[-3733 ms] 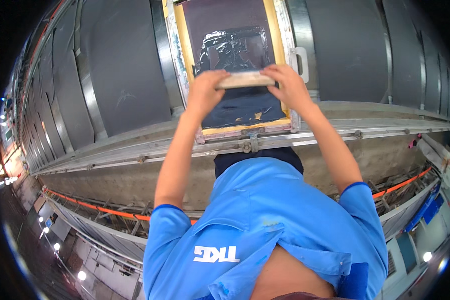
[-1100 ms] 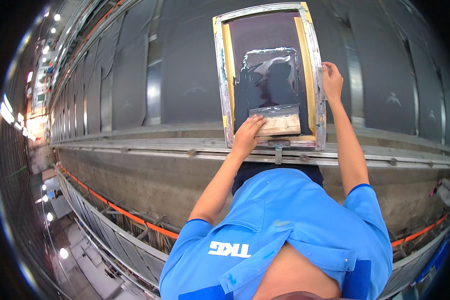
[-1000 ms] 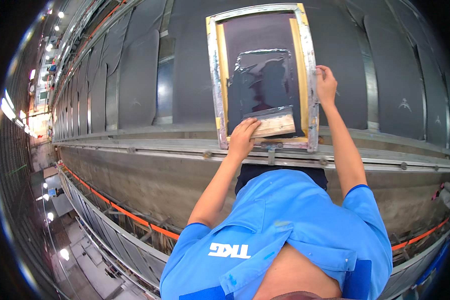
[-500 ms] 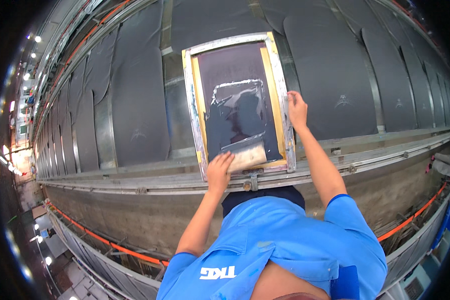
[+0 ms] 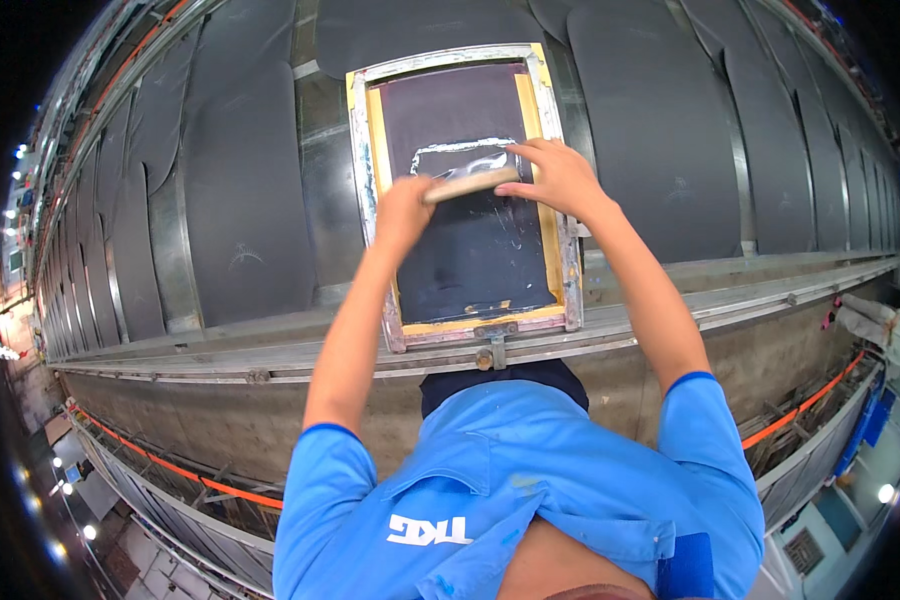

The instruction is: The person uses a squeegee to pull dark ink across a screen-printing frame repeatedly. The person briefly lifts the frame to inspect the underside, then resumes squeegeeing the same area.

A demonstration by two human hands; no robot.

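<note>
Wooden and pale, the squeegee (image 5: 469, 184) now lies crosswise over the middle of the dark mesh, gripped at its ends by both hands, whereas half a second ago only the left hand held it at the near edge of the screen frame (image 5: 560, 230) while the right rested on the frame's side rail. The left hand (image 5: 404, 208) is closed around the squeegee's left end and the right hand (image 5: 560, 180) curls its fingers over the right end. Just beyond the hands a whitish, glossy outline of ink (image 5: 460, 152) marks the mesh, and flat dark fabric panels (image 5: 245, 190) lie to both sides on the long metal table (image 5: 670, 300).
</note>
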